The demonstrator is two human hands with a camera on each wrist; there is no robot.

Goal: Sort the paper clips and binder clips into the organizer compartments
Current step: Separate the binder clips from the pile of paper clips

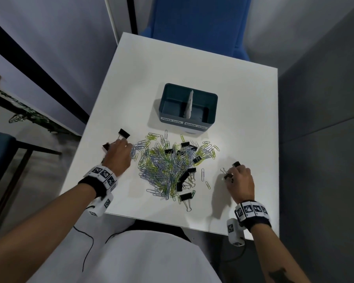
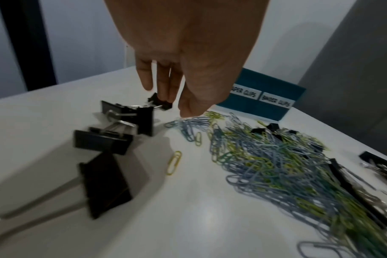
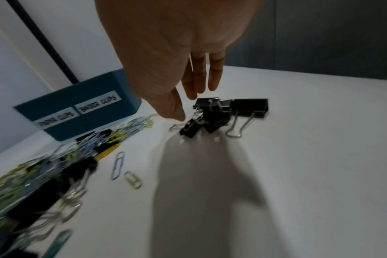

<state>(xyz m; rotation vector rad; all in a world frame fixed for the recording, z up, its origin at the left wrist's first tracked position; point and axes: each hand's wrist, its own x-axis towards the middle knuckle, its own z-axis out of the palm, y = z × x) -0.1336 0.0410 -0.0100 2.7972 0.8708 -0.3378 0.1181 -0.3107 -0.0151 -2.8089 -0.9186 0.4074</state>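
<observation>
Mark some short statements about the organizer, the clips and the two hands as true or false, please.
1. The organizer has labels for paper clips and binder clips. True.
2. Both compartments are full of clips. False: both look empty.
3. The main pile mixes paper clips with black binder clips. True.
4. The left hand rests on the organizer. False: it reaches down beside separated binder clips, left of the pile.
5. The right hand is near binder clips, right of the pile. True.
</observation>
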